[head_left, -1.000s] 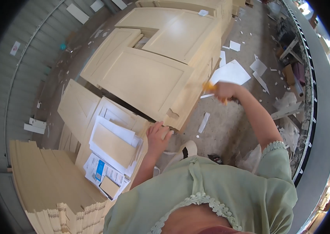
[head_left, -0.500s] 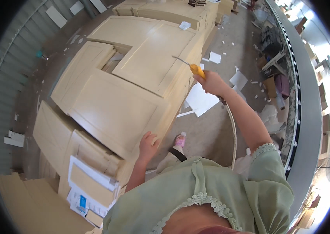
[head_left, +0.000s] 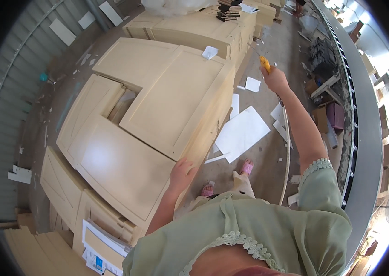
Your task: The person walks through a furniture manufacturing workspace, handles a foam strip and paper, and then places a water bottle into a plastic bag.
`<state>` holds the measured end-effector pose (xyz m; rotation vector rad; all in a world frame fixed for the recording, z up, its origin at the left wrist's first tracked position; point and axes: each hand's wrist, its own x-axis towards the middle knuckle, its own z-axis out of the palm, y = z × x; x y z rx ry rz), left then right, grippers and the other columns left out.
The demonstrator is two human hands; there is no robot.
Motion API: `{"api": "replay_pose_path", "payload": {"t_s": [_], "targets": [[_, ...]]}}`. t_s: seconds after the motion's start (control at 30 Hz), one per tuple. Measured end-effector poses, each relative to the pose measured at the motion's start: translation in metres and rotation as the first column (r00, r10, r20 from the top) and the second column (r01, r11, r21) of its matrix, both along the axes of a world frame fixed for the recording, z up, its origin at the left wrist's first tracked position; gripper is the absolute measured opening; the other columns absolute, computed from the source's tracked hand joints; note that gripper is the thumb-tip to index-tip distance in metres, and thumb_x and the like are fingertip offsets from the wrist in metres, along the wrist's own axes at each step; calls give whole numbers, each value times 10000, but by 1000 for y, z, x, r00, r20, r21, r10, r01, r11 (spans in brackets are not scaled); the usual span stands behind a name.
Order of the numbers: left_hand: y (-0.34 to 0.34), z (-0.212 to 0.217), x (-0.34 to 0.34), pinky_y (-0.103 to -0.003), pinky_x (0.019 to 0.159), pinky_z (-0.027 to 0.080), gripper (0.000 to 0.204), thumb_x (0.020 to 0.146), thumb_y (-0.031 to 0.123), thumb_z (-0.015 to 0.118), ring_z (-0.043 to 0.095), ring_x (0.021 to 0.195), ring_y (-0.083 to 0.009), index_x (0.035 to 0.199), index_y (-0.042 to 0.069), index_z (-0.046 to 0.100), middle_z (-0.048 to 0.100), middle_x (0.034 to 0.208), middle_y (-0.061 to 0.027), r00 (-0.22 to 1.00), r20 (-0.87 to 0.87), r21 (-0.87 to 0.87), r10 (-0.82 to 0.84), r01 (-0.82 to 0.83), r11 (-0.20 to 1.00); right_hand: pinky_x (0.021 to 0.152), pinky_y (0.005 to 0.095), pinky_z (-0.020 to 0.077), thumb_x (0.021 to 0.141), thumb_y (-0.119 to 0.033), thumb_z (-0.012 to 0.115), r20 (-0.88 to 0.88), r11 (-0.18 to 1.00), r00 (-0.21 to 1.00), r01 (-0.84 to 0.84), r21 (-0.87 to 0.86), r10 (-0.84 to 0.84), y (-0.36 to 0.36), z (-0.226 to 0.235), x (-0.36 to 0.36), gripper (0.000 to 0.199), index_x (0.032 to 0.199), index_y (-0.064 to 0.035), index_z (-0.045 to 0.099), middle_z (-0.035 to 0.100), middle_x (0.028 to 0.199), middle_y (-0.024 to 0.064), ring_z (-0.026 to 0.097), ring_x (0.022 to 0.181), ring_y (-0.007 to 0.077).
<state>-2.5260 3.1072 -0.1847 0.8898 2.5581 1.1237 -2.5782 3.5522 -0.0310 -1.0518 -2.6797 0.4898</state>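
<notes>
My left hand (head_left: 181, 174) rests on the near edge of a stack of cream panelled cabinet doors (head_left: 125, 156), fingers curled over the rim. My right hand (head_left: 275, 79) is stretched far out ahead and grips a tool with a yellow handle (head_left: 265, 63) and a thin metal tip. A thin hose or cable (head_left: 287, 152) runs down from that hand past my arm. The tool points toward the far doors (head_left: 185, 96) near a small white sheet (head_left: 209, 52) lying on them.
More cream doors (head_left: 190, 32) are piled at the back with dark blocks (head_left: 229, 10) on top. White sheets (head_left: 241, 133) litter the concrete floor. A grey corrugated wall (head_left: 5, 106) runs on the left. Clutter and boxes (head_left: 328, 96) line the right side. Stacked panels (head_left: 65, 202) lie near left.
The view has shifted forward along the stacks. My right hand has swung out and up with the yellow tool. My left hand has stayed on a door's edge.
</notes>
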Motion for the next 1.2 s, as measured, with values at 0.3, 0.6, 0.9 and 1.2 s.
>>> {"api": "replay_pose_path", "payload": {"t_s": [0.3,0.6,0.9,1.2], "targets": [[111,-32,14,-386,858,445,277,753,260,660,544,1028,-338,924,42,643,583,1066,-196,980,45,-123,191,-184,975,468,355,482,858,-428,516,-108,954,957,-280,-105,269,135,-38,-89,483,798,43,607,597,585,161,599,470,268],[327,-10,12,-408,781,481,310,793,310,603,580,949,-319,1016,96,620,548,1165,-143,971,49,-172,-233,238,956,368,365,446,835,-267,541,268,744,948,52,-666,173,305,-171,-19,325,777,51,576,563,590,128,546,419,226],[402,11,-13,-373,887,428,307,801,281,617,519,1068,-316,1024,70,615,529,1177,-167,930,261,-240,-260,324,915,424,361,466,841,-489,497,372,711,904,120,-693,210,369,-322,166,560,682,45,558,560,517,129,596,452,251],[439,-7,-18,-380,847,450,274,778,281,621,550,1004,-313,961,78,636,554,1133,-159,924,192,-201,-331,367,908,331,287,377,884,-438,474,246,454,969,210,-866,20,300,-264,174,487,655,-12,532,520,452,72,510,346,177]]}}
